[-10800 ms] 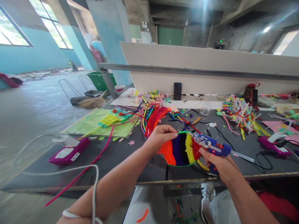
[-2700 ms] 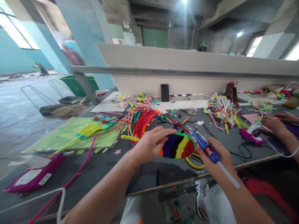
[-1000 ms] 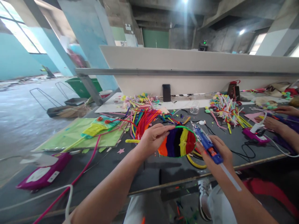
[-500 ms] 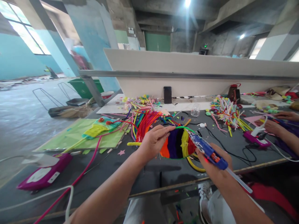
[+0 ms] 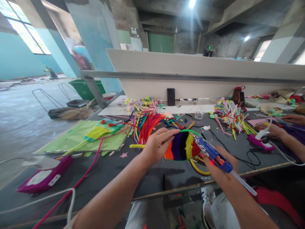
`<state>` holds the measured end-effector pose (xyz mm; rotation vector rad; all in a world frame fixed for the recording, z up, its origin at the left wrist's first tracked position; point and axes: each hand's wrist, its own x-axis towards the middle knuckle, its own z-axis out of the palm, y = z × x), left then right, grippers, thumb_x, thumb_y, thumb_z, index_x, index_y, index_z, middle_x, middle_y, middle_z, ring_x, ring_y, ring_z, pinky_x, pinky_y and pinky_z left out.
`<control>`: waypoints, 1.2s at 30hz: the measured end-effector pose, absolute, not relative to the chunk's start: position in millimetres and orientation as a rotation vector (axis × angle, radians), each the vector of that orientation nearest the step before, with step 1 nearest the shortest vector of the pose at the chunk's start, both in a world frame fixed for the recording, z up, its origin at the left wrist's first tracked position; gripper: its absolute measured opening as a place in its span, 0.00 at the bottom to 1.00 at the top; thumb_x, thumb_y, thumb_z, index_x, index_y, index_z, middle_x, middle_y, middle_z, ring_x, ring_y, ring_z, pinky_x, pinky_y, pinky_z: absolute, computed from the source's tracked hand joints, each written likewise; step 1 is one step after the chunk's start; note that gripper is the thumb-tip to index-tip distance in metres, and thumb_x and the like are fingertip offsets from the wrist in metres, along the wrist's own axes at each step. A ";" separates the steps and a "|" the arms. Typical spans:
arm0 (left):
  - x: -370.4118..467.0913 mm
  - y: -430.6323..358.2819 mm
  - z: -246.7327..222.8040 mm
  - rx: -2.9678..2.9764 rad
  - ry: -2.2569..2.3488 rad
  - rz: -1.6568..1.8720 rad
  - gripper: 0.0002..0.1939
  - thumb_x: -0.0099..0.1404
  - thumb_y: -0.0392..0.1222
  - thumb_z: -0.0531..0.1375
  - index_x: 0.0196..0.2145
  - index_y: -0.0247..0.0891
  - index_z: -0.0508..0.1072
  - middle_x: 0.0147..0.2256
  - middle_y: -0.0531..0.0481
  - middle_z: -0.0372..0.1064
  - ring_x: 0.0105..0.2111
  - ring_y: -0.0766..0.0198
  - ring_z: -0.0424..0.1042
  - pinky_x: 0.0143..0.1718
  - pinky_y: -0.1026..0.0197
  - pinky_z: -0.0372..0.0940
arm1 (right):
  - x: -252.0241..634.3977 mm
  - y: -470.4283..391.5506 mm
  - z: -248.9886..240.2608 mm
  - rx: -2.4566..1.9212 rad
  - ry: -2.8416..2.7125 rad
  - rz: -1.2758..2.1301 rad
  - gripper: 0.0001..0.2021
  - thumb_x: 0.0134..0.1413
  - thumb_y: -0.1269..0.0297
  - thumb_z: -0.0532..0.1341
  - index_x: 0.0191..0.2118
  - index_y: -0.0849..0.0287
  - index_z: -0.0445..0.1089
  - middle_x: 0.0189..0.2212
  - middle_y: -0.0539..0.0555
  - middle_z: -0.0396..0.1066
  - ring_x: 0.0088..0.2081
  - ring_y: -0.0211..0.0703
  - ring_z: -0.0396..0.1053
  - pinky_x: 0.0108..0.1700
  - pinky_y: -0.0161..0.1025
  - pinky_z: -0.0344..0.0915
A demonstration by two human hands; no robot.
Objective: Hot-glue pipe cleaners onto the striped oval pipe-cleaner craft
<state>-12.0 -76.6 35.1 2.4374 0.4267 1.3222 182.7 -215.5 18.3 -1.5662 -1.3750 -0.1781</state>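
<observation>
My left hand (image 5: 158, 144) pinches the green pipe cleaner (image 5: 189, 130) along the top edge of a striped piece (image 5: 176, 148) with orange, purple, black, yellow and red bands. Wrapped round a blue glue gun (image 5: 213, 156), my right hand (image 5: 221, 165) is at the piece's right side. The gun's nozzle points up and left at the green edge near the red band, and a clear glue stick sticks out of its rear. A yellow ring-shaped piece (image 5: 199, 168) lies under the striped one, partly hidden.
Pipe cleaners (image 5: 151, 124) are heaped behind my hands, with another pile (image 5: 231, 114) to the right. A purple power strip (image 5: 45, 175) lies at left, another (image 5: 260, 143) at right. A phone (image 5: 171, 97) leans on the partition. Another person's hands (image 5: 274, 130) are at far right.
The striped piece has tilted slightly, its lower edge a little higher. Both my hands keep nearly the same place and hold. The other person's hand at far right has shifted slightly.
</observation>
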 end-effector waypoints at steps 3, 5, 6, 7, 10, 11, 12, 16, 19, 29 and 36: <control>-12.2 -76.9 35.6 2.438 0.422 1.335 0.15 0.68 0.33 0.54 0.50 0.37 0.73 0.34 0.47 0.70 0.33 0.68 0.69 0.37 0.66 0.67 | 184.7 -215.3 18.2 -1.556 -1.419 -0.266 0.08 0.47 0.70 0.58 0.21 0.56 0.63 0.19 0.47 0.63 0.23 0.39 0.66 0.27 0.36 0.61; -12.4 -76.8 35.8 2.435 0.416 1.341 0.15 0.68 0.33 0.54 0.50 0.37 0.73 0.34 0.47 0.69 0.32 0.69 0.69 0.36 0.67 0.67 | 186.1 -215.3 17.4 -1.566 -1.431 -0.309 0.08 0.47 0.70 0.58 0.20 0.56 0.63 0.19 0.47 0.63 0.23 0.39 0.66 0.27 0.36 0.61; -12.4 -76.7 35.8 2.435 0.413 1.342 0.15 0.68 0.33 0.54 0.50 0.37 0.73 0.33 0.47 0.69 0.32 0.69 0.69 0.36 0.67 0.67 | 186.4 -215.2 17.0 -1.570 -1.426 -0.318 0.08 0.46 0.71 0.58 0.20 0.56 0.63 0.18 0.47 0.64 0.23 0.39 0.66 0.27 0.36 0.61; -12.4 -76.6 35.7 2.437 0.411 1.340 0.15 0.68 0.33 0.54 0.50 0.37 0.73 0.34 0.47 0.70 0.32 0.69 0.69 0.36 0.67 0.67 | 186.2 -215.2 16.7 -1.572 -1.420 -0.315 0.08 0.46 0.70 0.58 0.20 0.56 0.63 0.18 0.47 0.64 0.22 0.39 0.66 0.26 0.36 0.61; -12.4 -76.7 35.1 2.447 0.405 1.337 0.15 0.68 0.33 0.54 0.50 0.37 0.73 0.35 0.46 0.71 0.34 0.68 0.70 0.37 0.66 0.68 | 183.4 -215.3 17.3 -1.557 -1.390 -0.264 0.09 0.46 0.69 0.57 0.19 0.56 0.62 0.18 0.46 0.63 0.21 0.38 0.65 0.25 0.35 0.60; -12.4 -76.7 34.9 2.449 0.402 1.336 0.15 0.68 0.33 0.54 0.50 0.37 0.73 0.36 0.46 0.71 0.34 0.68 0.70 0.37 0.66 0.68 | 182.1 -215.3 18.0 -1.556 -1.375 -0.248 0.09 0.46 0.69 0.57 0.18 0.55 0.61 0.17 0.46 0.63 0.21 0.38 0.65 0.25 0.35 0.60; -12.3 -76.8 34.7 2.447 0.400 1.337 0.15 0.68 0.33 0.54 0.50 0.37 0.73 0.36 0.46 0.72 0.35 0.68 0.70 0.38 0.66 0.68 | 180.9 -215.4 18.7 -1.559 -1.367 -0.237 0.09 0.46 0.69 0.57 0.18 0.55 0.61 0.17 0.46 0.63 0.21 0.38 0.65 0.25 0.35 0.60; -12.3 -77.2 34.9 2.448 0.386 1.338 0.15 0.67 0.32 0.54 0.50 0.37 0.73 0.36 0.46 0.71 0.35 0.68 0.70 0.38 0.66 0.67 | 179.8 -215.8 20.1 -1.574 -1.391 -0.259 0.08 0.44 0.69 0.57 0.19 0.55 0.61 0.17 0.46 0.64 0.21 0.37 0.65 0.25 0.34 0.59; -12.2 -77.2 35.2 2.468 0.369 1.344 0.15 0.67 0.32 0.54 0.50 0.36 0.73 0.35 0.46 0.71 0.34 0.68 0.69 0.38 0.66 0.67 | 181.2 -216.3 18.9 -1.572 -1.429 -0.285 0.08 0.45 0.69 0.58 0.19 0.55 0.62 0.17 0.46 0.63 0.21 0.37 0.64 0.25 0.34 0.59; -10.9 -78.1 32.8 2.459 0.380 1.331 0.15 0.67 0.33 0.54 0.50 0.38 0.73 0.35 0.47 0.70 0.34 0.68 0.70 0.37 0.66 0.67 | 181.9 -214.3 13.1 -1.558 -1.541 -0.313 0.08 0.47 0.67 0.59 0.21 0.55 0.61 0.19 0.46 0.63 0.22 0.37 0.64 0.26 0.34 0.59; -10.8 -78.5 32.8 2.475 0.370 1.334 0.16 0.67 0.32 0.55 0.50 0.37 0.73 0.36 0.46 0.72 0.35 0.67 0.70 0.39 0.66 0.67 | 179.1 -216.8 13.7 -1.565 -1.624 -0.331 0.08 0.49 0.69 0.59 0.22 0.56 0.62 0.20 0.47 0.62 0.24 0.38 0.64 0.27 0.35 0.59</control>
